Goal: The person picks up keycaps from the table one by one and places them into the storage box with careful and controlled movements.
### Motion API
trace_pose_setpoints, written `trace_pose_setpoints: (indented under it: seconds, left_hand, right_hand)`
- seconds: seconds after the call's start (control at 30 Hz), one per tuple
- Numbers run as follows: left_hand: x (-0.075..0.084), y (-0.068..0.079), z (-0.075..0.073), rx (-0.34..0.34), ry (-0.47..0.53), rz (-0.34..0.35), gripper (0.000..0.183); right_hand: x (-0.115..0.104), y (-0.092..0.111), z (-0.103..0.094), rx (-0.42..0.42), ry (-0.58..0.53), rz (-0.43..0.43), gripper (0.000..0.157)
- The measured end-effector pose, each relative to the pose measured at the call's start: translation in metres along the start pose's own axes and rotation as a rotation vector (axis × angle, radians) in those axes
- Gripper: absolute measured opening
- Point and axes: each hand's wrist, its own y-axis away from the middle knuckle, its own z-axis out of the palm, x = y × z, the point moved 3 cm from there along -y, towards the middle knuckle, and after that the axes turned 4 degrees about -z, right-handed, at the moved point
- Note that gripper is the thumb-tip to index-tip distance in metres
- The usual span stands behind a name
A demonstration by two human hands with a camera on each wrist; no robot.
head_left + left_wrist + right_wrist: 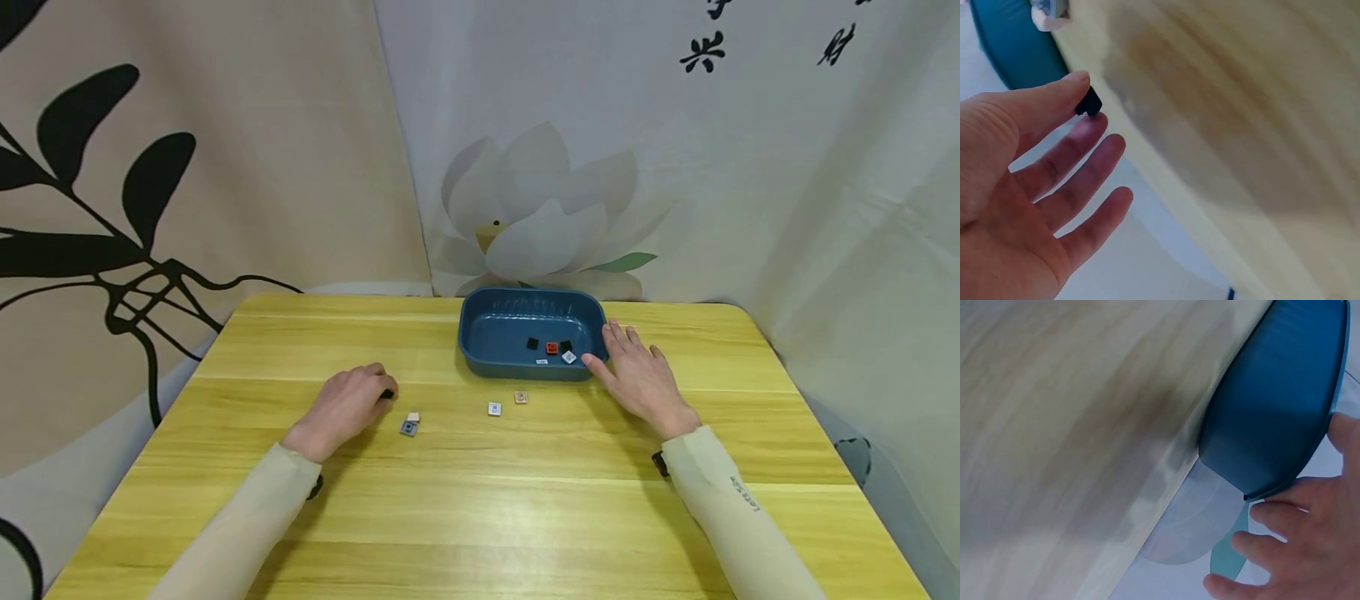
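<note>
Between thumb and index finger, my left hand (348,404) pinches a small black keycap (1089,102), while its other fingers are spread loosely. Just right of that hand, a grey keycap (408,428) and a cream one (414,416) lie close together on the table. A white keycap (494,409) and a beige keycap (521,397) lie in front of the blue tray (487,367). My right hand (637,379) rests at the tray's right end, thumb and index finger touching its rim, the other fingers extended. Inside the tray are a red keycap (552,347) and several black and white ones.
The wooden table (480,517) carries all of this, with the tray near its back edge. Behind it hangs a cloth backdrop (315,150) printed with leaves, a flower and black characters.
</note>
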Motion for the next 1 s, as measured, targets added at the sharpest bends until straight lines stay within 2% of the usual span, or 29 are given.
trace_pose_setpoints:
  seconds: [0.23, 0.53, 0.73, 1.0]
  left_hand:
    - [0.023, -0.016, -0.017, 0.119, 0.001, 0.052, 0.02]
    - [0.074, -0.052, -0.039, 0.252, 0.03, 0.139, 0.02]
    - [0.098, -0.075, -0.044, 0.315, 0.063, 0.18, 0.021]
    - [0.117, -0.104, -0.037, 0.324, 0.068, 0.17, 0.025]
  right_hand:
    - [0.001, 0.001, 0.0, -0.004, 0.0, 0.011, 0.089]
    - [0.004, 0.001, 0.002, 0.002, -0.002, 0.012, 0.086]
    - [0.003, 0.001, 0.003, 0.008, 0.002, 0.008, 0.086]
    - [0.002, 0.0, 0.002, 0.015, 0.009, 0.009, 0.088]
